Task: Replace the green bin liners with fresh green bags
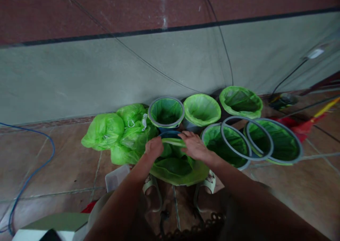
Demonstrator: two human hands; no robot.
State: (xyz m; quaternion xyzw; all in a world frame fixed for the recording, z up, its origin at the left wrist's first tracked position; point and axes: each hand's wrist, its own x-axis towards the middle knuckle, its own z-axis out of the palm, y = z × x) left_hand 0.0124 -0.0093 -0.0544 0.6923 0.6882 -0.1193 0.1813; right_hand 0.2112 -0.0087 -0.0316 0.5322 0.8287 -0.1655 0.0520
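Observation:
A green bin bag (180, 177) hangs in and over a dark trash bin (170, 133) between my feet. My left hand (154, 147) is closed on the bag's far edge at the left. On the right, my right hand (193, 144) grips the same edge, with a folded strip of bag stretched between both hands. The bag's near side spreads loosely toward me. Most of the bin is hidden under the bag. Right behind it stands a bin with a grey ring (166, 124) over its green liner.
Tied green bags (106, 131) are heaped at left. Lined bins (202, 108) stand along the wall and at right, where a loose grey ring (268, 138) lies across two of them. A blue hose (53, 149) curves over the tiles; a clear plastic container (117, 177) is near my left arm.

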